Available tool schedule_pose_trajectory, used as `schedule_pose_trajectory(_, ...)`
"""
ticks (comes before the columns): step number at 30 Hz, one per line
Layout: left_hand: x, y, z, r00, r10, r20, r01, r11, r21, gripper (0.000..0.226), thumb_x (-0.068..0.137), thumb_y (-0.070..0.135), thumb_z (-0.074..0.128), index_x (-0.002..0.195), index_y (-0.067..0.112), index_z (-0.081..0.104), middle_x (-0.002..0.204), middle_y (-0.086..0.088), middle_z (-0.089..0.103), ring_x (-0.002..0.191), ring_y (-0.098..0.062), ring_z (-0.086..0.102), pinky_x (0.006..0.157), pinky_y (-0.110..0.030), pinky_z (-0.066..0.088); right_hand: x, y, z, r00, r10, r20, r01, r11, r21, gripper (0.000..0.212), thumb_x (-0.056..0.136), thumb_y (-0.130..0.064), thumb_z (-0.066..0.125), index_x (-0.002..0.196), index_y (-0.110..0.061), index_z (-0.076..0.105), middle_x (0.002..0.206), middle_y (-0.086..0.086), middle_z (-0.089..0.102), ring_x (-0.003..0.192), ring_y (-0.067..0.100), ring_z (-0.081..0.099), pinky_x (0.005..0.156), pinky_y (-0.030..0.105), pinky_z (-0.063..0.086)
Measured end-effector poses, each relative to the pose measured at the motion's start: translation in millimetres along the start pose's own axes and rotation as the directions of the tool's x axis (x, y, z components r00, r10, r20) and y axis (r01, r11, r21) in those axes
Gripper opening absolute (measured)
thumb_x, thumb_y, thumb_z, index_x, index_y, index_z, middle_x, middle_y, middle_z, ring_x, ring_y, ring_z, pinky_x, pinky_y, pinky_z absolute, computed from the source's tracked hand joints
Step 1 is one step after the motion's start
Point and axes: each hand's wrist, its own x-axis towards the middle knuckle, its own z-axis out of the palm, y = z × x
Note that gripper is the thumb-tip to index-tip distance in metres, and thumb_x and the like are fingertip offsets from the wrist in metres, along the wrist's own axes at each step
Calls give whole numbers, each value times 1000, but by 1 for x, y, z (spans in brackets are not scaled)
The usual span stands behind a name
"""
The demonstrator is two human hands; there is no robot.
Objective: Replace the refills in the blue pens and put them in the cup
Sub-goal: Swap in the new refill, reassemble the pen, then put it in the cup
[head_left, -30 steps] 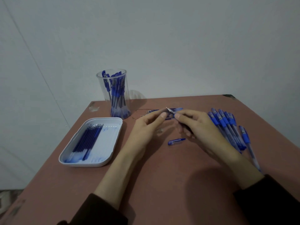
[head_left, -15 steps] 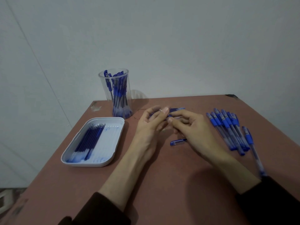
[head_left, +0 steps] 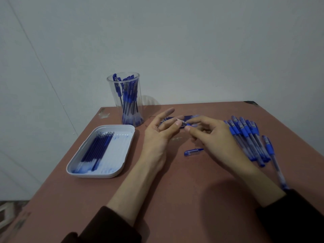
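**Refill exchange, mid-step.** Both hands meet over the reddish-brown table [head_left: 175, 199], toward its far edge. The right hand [head_left: 212, 135] pinches the blue pen [head_left: 188, 124], a clear-barrelled ballpoint with a rubber grip, at that grip between thumb and forefinger. The left hand [head_left: 157, 135] appears to nip the metal tip end between thumb and a finger, with the forefinger lifted clear. Opposed grips like these suit unscrewing or reseating the tip section; which one is under way cannot be told. The small clear-and-blue pen cap [head_left: 193, 152] lies on the table just nearer than the hands, probably set aside for refitting. The shallow white plastic tray [head_left: 121, 151] of dark blue refills [head_left: 95, 148] sits by the left edge, within the left hand's reach. The row of blue pens [head_left: 249, 137] by the right edge is judged to be awaiting new refills. The tall clear plastic cup [head_left: 125, 102], at the far left corner, holds pens standing upright, presumably finished ones.
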Motion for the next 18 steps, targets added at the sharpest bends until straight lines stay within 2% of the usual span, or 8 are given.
schedule_pose_trajectory(2,-1,-1,0,999,13,-52,-12,1000,18,31,82,-8,62,108,10,61,82,-2,74,69,-10,69,63,-19,54,0,2,0,999,-31,-15,30,998,-63,8,82,-26,70,91,-25,72,58,1,59,63,26,60,65,42,54)
schedule_pose_trajectory(4,-2,-2,1,995,32,-98,-25,997,68,27,81,-6,64,104,8,63,76,1,73,67,-5,68,59,-15,51,-1,2,-1,997,-79,-22,74,983,-165,8,82,-27,70,91,-26,71,54,-10,54,55,11,52,60,34,50)
schedule_pose_trajectory(5,-2,-2,2,993,42,-112,-30,994,103,25,81,-3,66,104,7,64,74,1,72,67,-4,67,58,-14,50,-2,1,-1,994,-106,-14,101,971,-219,9,83,-28,70,92,-27,71,57,-10,57,56,7,53,59,32,49)
schedule_pose_trajectory(8,-4,-4,2,988,77,-137,-48,978,205,22,81,2,69,103,4,67,72,5,70,63,0,64,57,-11,49,-3,0,-3,986,-167,2,159,933,-324,12,84,-29,69,96,-28,70,69,-6,66,64,8,60,62,28,50)
schedule_pose_trajectory(11,-5,-3,4,984,93,-155,-51,966,253,19,82,4,69,101,3,68,63,11,69,59,4,62,55,-9,47,-3,-1,-3,978,-211,6,196,900,-390,12,83,-27,70,95,-28,71,69,-16,62,64,2,56,61,18,45)
schedule_pose_trajectory(13,-5,-3,4,982,88,-167,-40,963,268,17,82,5,69,99,3,68,60,11,67,56,4,61,54,-9,46,-3,-1,-3,971,-237,19,222,875,-431,13,83,-27,69,96,-27,70,73,-17,64,65,1,56,62,20,46)
schedule_pose_trajectory(15,-5,-5,3,981,79,-178,-25,957,288,11,82,7,69,93,8,69,57,12,66,53,5,59,55,-9,47,-3,0,-4,963,-269,32,251,843,-475,14,84,-27,68,97,-26,70,79,-13,68,69,3,58,65,27,50)
schedule_pose_trajectory(18,-5,-7,3,979,74,-188,-6,941,337,6,83,11,69,86,16,70,60,13,66,55,7,58,58,-8,47,-3,2,-5,944,-329,37,292,773,-564,14,83,-26,68,97,-26,70,77,-7,67,72,11,59,63,33,49)
